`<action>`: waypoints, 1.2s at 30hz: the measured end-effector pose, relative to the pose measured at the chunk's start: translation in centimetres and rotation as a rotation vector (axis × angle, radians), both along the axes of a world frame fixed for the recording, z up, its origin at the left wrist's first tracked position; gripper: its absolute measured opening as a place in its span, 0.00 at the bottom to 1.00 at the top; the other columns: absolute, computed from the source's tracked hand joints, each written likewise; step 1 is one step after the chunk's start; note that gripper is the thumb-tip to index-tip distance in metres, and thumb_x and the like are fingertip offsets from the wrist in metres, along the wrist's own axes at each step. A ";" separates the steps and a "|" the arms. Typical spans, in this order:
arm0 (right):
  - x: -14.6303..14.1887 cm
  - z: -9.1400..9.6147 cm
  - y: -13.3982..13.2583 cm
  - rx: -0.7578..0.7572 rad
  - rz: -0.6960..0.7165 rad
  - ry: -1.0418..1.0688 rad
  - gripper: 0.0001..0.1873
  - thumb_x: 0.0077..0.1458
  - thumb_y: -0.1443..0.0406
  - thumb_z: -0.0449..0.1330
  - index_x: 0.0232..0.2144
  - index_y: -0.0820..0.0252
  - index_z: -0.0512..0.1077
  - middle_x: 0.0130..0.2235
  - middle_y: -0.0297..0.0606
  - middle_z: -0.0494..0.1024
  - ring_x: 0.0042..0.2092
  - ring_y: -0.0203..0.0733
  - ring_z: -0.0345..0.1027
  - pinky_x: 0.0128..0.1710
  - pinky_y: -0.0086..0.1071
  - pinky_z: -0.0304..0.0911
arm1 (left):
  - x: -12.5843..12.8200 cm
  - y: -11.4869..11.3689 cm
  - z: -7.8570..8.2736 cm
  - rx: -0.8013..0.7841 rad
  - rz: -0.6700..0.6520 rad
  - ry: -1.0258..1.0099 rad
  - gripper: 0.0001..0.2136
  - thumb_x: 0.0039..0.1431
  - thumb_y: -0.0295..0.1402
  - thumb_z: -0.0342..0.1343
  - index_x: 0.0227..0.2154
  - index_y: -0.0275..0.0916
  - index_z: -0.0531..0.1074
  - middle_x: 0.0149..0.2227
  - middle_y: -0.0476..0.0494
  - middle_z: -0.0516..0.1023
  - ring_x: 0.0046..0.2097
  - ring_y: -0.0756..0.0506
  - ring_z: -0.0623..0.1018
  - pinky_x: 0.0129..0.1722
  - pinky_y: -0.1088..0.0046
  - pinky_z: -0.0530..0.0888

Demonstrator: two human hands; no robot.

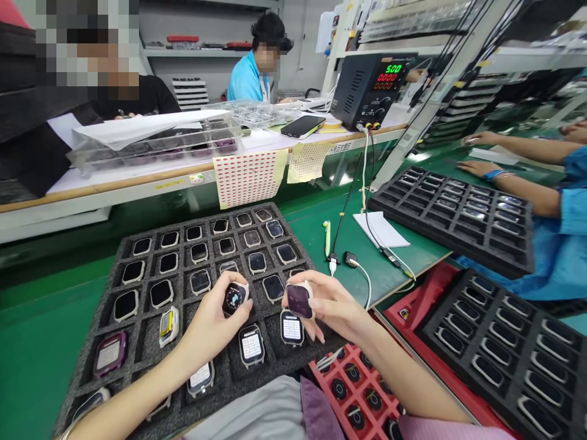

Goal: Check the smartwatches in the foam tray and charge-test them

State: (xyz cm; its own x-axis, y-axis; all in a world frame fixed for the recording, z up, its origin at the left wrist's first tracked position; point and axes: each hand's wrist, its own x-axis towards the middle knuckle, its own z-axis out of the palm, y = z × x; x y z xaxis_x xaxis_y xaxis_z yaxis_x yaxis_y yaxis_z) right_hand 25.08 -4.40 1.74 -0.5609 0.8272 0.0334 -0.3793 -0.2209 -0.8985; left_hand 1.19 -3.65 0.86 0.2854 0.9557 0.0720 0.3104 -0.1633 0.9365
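Observation:
My left hand (211,324) is closed around a smartwatch body (235,297) whose screen is lit with a round dial. My right hand (331,304) pinches a second watch body (299,300) with a dark purple screen. Both hands hover over a black foam tray (137,342) whose pockets hold several watch bodies, some with lit white screens (251,346), most dark.
A green mat (36,330) covers the bench. Charging cables (349,261) and a green pen (327,237) lie right of the tray. A power supply (367,88) stands behind. More black trays (458,214) and a red tray (358,391) are at the right. Other people work nearby.

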 end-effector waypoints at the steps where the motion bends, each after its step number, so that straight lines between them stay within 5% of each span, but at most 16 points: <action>1: 0.0 0.0 -0.1 -0.005 0.002 0.000 0.19 0.55 0.61 0.64 0.48 0.59 0.67 0.41 0.45 0.77 0.24 0.35 0.72 0.17 0.23 0.67 | 0.0 0.0 -0.1 -0.002 -0.008 0.011 0.08 0.54 0.28 0.54 0.37 0.42 0.65 0.36 0.49 0.69 0.39 0.45 0.70 0.41 0.72 0.65; 16: -0.1 -0.8 -0.6 -0.040 -0.002 0.124 0.22 0.55 0.65 0.64 0.52 0.62 0.69 0.38 0.46 0.78 0.23 0.36 0.73 0.19 0.25 0.69 | 0.0 -0.6 -0.5 -0.032 -0.091 0.086 0.06 0.57 0.32 0.49 0.38 0.42 0.62 0.34 0.49 0.68 0.37 0.45 0.69 0.39 0.71 0.66; 27: 0.8 -1.0 -1.0 -0.103 0.037 0.124 0.30 0.50 0.63 0.68 0.54 0.66 0.67 0.39 0.47 0.77 0.22 0.32 0.69 0.20 0.24 0.64 | 0.2 -1.4 -1.9 -0.073 0.024 0.105 0.16 0.54 0.48 0.52 0.39 0.44 0.62 0.32 0.51 0.70 0.32 0.45 0.70 0.36 0.71 0.66; 36: 1.0 -1.3 -0.9 -0.059 0.013 0.142 0.27 0.53 0.66 0.65 0.55 0.66 0.67 0.38 0.47 0.77 0.22 0.33 0.70 0.20 0.24 0.64 | 0.3 -1.3 -2.4 -0.013 0.048 0.138 0.15 0.54 0.48 0.50 0.38 0.44 0.63 0.34 0.51 0.72 0.36 0.44 0.72 0.38 0.72 0.66</action>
